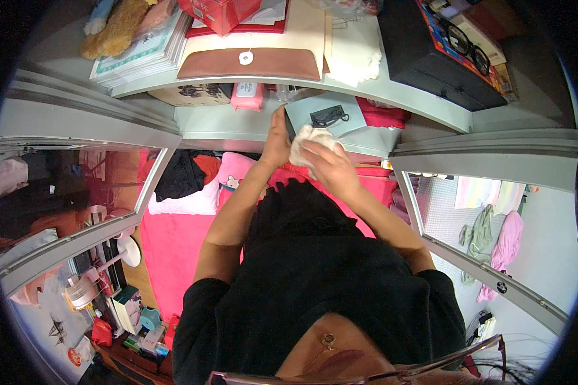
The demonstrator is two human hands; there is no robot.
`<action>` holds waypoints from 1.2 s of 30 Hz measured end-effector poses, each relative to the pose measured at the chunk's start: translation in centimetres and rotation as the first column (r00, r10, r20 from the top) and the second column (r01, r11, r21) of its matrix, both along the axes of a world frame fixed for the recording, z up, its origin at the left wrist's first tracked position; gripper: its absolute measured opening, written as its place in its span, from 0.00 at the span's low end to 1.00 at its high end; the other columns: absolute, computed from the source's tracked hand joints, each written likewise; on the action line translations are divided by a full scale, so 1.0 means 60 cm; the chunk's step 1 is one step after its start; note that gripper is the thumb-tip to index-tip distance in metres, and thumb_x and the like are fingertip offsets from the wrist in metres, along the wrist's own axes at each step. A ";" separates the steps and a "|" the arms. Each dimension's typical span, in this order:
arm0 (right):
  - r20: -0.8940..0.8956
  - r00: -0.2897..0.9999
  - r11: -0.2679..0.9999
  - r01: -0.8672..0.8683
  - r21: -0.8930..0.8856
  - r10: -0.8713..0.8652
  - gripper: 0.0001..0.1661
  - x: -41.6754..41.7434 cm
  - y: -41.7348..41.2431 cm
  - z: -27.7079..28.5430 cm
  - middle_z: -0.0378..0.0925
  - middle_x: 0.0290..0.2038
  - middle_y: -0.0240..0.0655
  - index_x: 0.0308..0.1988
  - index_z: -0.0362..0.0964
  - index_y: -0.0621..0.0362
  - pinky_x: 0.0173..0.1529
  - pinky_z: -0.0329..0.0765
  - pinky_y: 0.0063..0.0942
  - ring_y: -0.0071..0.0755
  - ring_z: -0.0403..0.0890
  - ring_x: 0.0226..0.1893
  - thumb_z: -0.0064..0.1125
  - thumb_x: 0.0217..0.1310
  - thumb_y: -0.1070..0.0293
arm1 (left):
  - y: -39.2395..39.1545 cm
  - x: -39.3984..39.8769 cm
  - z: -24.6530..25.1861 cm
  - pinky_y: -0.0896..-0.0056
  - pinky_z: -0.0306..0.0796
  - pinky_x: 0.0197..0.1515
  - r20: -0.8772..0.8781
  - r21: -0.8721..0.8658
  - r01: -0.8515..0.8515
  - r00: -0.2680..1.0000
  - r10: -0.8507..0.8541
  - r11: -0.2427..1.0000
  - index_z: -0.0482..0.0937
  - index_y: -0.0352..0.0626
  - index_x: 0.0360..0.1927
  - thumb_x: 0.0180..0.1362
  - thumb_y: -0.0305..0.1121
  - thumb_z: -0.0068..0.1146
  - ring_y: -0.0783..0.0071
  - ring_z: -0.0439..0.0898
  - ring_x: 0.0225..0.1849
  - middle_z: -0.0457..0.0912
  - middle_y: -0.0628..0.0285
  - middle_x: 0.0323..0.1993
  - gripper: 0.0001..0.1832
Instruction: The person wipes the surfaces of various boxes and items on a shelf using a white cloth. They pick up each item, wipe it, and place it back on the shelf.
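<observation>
My right hand (pixel 331 166) grips a crumpled cream cloth (pixel 313 142) at the near corner of a pale blue box (pixel 298 109). My left hand (pixel 276 139) rests upright against the box's left side, its fingers pointing up. On top of the box lies a black face mask (pixel 327 116). The box sits on a lower shelf (pixel 212 122) of a cabinet. To its left on that shelf is a pink pack of wipes (pixel 247 96), and a red cloth (pixel 383 114) is at its right. The underside of my left palm is hidden.
On the upper shelf (pixel 428 109) lie a brown document folder (pixel 250 63), stacked papers (pixel 139 53), a red box (pixel 219 14) and a black box (pixel 428 62) with black-framed glasses (pixel 467 47) on it. Open glass doors (pixel 149 195) flank me. A bed with a pink cover (pixel 173 255) lies below.
</observation>
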State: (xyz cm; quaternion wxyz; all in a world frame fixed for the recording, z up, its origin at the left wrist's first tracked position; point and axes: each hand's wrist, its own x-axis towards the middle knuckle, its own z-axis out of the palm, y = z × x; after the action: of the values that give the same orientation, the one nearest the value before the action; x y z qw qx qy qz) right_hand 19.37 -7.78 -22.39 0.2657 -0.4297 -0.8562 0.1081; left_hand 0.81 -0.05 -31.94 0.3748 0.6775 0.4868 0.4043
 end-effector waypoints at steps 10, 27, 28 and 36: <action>-0.017 0.993 0.983 0.115 0.141 -0.114 0.12 -0.098 0.176 -0.035 0.81 0.42 0.32 0.40 0.82 0.51 0.50 0.75 0.38 0.44 0.77 0.43 0.59 0.53 0.71 | -0.003 -0.007 0.015 0.57 0.60 0.72 0.053 -0.243 0.114 0.993 -0.104 0.963 0.69 0.39 0.64 0.33 0.41 0.82 0.45 0.61 0.70 0.68 0.49 0.66 0.51; -0.135 0.931 0.932 0.353 0.085 -0.340 0.25 0.121 0.058 -0.050 0.79 0.55 0.37 0.54 0.80 0.52 0.60 0.71 0.43 0.46 0.78 0.56 0.67 0.53 0.74 | -0.008 0.013 -0.009 0.56 0.60 0.73 -0.075 0.030 -0.037 0.996 0.040 0.999 0.46 0.30 0.73 0.29 0.38 0.85 0.45 0.63 0.68 0.60 0.40 0.65 0.71; -0.146 0.924 0.931 0.364 0.043 -0.354 0.24 0.109 0.048 -0.048 0.80 0.54 0.37 0.53 0.81 0.52 0.60 0.71 0.42 0.46 0.78 0.56 0.67 0.54 0.74 | -0.008 0.009 -0.021 0.56 0.60 0.73 -0.093 0.050 -0.016 0.995 0.021 0.999 0.46 0.30 0.73 0.29 0.37 0.85 0.46 0.63 0.69 0.60 0.41 0.66 0.71; -0.456 0.742 0.859 0.499 -0.112 -0.491 0.17 0.196 0.004 -0.044 0.82 0.50 0.41 0.50 0.82 0.57 0.62 0.73 0.36 0.43 0.80 0.54 0.66 0.60 0.72 | 0.000 -0.001 0.002 0.59 0.63 0.70 0.051 -0.173 -0.123 0.990 0.134 0.977 0.55 0.25 0.72 0.33 0.44 0.83 0.48 0.68 0.66 0.67 0.41 0.64 0.65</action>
State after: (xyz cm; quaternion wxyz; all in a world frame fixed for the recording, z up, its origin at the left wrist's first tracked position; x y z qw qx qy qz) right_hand 31.14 -7.51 -25.02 0.4875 -0.5996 -0.6218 0.1268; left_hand 0.73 -0.07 -31.82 0.4192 0.5972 0.5504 0.4059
